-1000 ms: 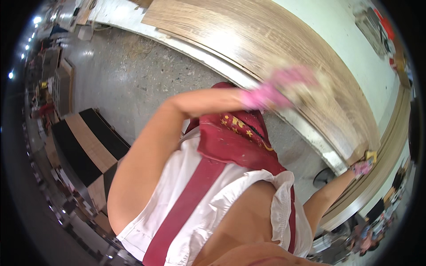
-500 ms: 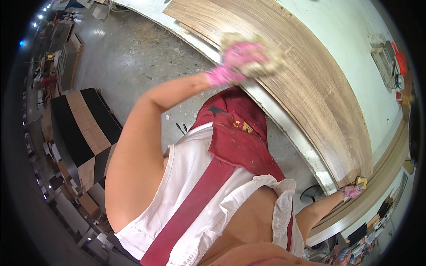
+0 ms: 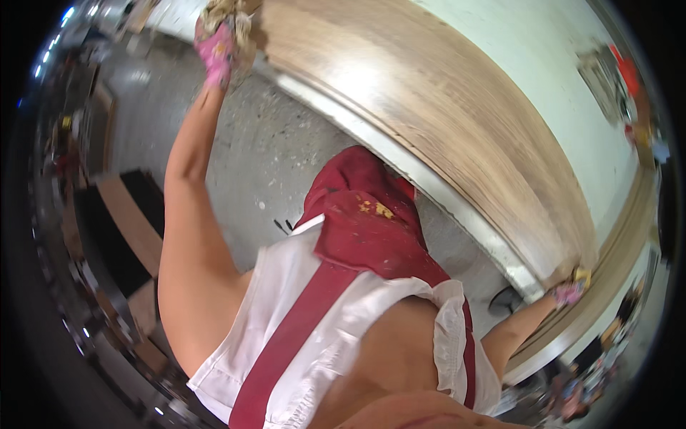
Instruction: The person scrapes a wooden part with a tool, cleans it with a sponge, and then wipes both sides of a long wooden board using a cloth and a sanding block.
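A long wood-grain board (image 3: 429, 100) lies on a white-topped workbench (image 3: 529, 43) in front of me. At its far left end, my left hand (image 3: 216, 53), in a pink glove, is closed on a crumpled beige rag (image 3: 227, 11). The rag is beside the board's end, and its contact with the edge is hard to judge. My right hand (image 3: 569, 293), in a patterned pink glove, is at the board's right end. Its fingers are closed around a small yellow block-like thing (image 3: 583, 276), whose kind I cannot make out.
More wood-grain boards (image 3: 616, 232) lie beyond my right hand. Toward the bench's far right are a grey tray-like item (image 3: 599, 84) and a red tool (image 3: 624, 70). Black and wood-coloured panels (image 3: 118, 232) stand on the left, above the speckled grey floor (image 3: 264, 157).
My left hand has swept the rag from the middle of the board to its far left end, straightening the arm. My right hand stays at the right end.
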Motion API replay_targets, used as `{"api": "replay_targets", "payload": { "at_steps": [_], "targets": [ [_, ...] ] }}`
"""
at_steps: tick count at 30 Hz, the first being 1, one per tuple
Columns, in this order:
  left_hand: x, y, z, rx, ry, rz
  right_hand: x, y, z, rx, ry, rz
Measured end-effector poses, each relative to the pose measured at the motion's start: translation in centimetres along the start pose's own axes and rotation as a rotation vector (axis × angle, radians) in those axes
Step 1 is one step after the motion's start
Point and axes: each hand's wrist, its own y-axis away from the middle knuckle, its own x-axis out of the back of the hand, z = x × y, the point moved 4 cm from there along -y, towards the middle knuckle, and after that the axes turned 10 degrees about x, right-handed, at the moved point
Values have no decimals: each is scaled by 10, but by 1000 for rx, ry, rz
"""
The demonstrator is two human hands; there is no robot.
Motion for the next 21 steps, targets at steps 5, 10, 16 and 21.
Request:
{"api": "replay_targets", "payload": {
  "at_steps": [5,10,16,21],
  "targets": [
    [-158,146,5,-668,-957,-1013,11,14,27,-57,-134,206],
    [-197,63,-21,-380,-791,-885,11,23,-28,-170,-264,270],
    [-282,102,-19,-429,-680,-1106,46,10,-81,-735,-894,631],
    [-412,213,-24,-622,-594,-1455,48,25,-81,-632,-1173,780]
  ]
}}
